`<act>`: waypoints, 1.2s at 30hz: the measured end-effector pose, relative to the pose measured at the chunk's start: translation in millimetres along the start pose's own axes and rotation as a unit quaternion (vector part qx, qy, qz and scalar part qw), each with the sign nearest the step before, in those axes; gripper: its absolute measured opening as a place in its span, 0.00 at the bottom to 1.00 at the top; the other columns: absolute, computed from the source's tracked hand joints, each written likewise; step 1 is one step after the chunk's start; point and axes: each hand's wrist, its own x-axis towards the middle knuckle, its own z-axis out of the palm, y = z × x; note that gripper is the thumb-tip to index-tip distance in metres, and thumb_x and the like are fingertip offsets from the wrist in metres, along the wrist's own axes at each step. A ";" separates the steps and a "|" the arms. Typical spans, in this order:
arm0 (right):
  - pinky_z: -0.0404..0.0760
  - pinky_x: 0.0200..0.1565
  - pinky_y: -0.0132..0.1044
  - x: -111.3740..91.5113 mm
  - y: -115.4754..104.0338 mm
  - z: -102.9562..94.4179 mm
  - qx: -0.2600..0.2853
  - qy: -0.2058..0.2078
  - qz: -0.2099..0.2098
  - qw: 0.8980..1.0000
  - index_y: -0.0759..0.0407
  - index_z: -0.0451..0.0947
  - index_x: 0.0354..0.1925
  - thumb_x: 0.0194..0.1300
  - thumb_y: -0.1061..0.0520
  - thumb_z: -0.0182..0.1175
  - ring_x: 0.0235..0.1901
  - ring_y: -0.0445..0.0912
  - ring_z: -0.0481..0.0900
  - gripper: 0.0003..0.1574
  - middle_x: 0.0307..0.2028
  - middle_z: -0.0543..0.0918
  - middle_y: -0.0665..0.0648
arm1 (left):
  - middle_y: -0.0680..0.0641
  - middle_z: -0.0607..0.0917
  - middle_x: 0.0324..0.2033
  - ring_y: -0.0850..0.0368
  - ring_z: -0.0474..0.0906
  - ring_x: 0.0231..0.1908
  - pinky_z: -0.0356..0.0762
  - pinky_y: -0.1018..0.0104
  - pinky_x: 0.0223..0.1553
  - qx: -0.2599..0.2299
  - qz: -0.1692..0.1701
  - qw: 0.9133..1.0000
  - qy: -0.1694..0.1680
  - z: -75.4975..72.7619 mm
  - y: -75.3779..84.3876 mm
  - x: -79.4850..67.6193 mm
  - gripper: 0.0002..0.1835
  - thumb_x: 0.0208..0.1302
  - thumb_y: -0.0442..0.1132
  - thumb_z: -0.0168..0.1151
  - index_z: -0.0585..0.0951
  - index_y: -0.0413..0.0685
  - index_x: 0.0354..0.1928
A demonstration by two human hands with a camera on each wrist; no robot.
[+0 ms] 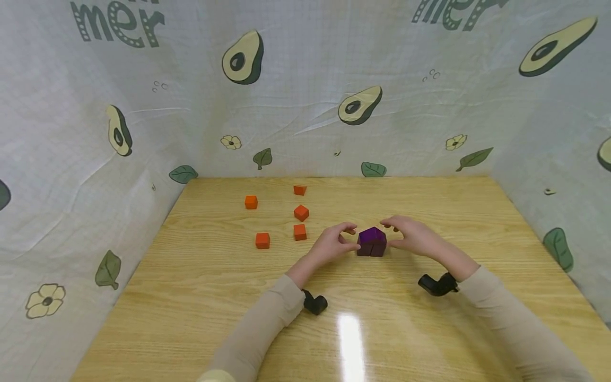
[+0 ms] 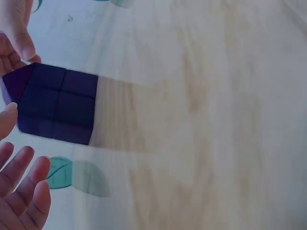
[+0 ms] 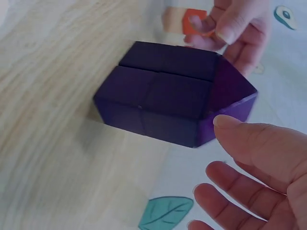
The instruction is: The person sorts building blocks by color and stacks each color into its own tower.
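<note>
A dark purple house-shaped stack of blocks (image 1: 371, 248) stands on the table, with straight seams between its lower blocks. A brighter purple triangular block (image 3: 230, 88) forms its pointed top. At the stack's left side is my left hand (image 1: 332, 244), thumb tip right at the edge and fingers spread apart. My right hand (image 1: 414, 237) is on the opposite side, its thumb tip at the triangular block and its other fingers off the stack. Both hands have loosely bent fingers around the stack without gripping it.
To the left lie several orange-red blocks: cubes (image 1: 262, 241), (image 1: 251, 202) and a wedge-like one (image 1: 299, 190) farthest back. White avocado-print cloth (image 1: 296, 122) walls the wooden table (image 1: 215, 297) at the back and sides. Black wrist devices (image 1: 315, 303) hang below both sleeves.
</note>
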 end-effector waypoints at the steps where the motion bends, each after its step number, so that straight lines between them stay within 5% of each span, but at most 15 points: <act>1: 0.75 0.43 0.50 -0.9 -0.4 -2.5 0.004 0.004 0.001 1.000 0.73 0.69 0.53 0.54 0.63 0.64 0.41 0.59 0.76 0.29 0.46 0.77 0.69 | 0.48 0.80 0.49 0.62 0.75 0.33 0.72 0.74 0.32 0.000 0.002 1.000 0.002 -4.3 -0.4 -1.9 0.28 0.56 0.43 0.65 0.72 0.47 0.59; 12: 0.75 0.41 0.51 -2.7 -14.4 -12.2 0.039 0.089 0.016 0.995 0.71 0.71 0.53 0.57 0.65 0.61 0.41 0.57 0.76 0.25 0.44 0.78 0.67 | 0.43 0.78 0.51 0.55 0.72 0.31 0.71 0.68 0.29 0.026 -0.014 0.995 0.094 -78.1 -16.9 -39.1 0.23 0.59 0.37 0.62 0.73 0.44 0.58; 21: 0.76 0.38 0.48 9.7 -43.5 -0.3 0.110 0.143 -0.005 0.984 0.69 0.73 0.51 0.57 0.65 0.61 0.38 0.54 0.77 0.22 0.44 0.79 0.65 | 0.43 0.76 0.54 0.49 0.74 0.43 0.75 0.64 0.31 0.068 -0.063 0.987 0.130 -131.3 -52.8 -79.2 0.25 0.61 0.39 0.60 0.70 0.46 0.60; 29: 0.77 0.36 0.39 19.7 -62.6 14.8 0.145 0.145 -0.008 0.979 0.68 0.75 0.49 0.56 0.67 0.62 0.36 0.49 0.76 0.20 0.41 0.79 0.62 | 0.39 0.73 0.56 0.41 0.71 0.50 0.71 0.50 0.48 0.127 -0.082 0.984 0.099 -148.9 -79.3 -96.6 0.29 0.58 0.41 0.63 0.69 0.41 0.61; 36: 0.77 0.35 0.38 25.4 -76.6 24.9 0.147 0.130 -0.017 0.980 0.67 0.75 0.49 0.57 0.65 0.62 0.34 0.47 0.76 0.20 0.40 0.79 0.60 | 0.37 0.72 0.56 0.42 0.72 0.47 0.71 0.51 0.48 0.126 -0.101 0.984 0.071 -152.7 -92.4 -100.5 0.30 0.57 0.40 0.64 0.69 0.38 0.61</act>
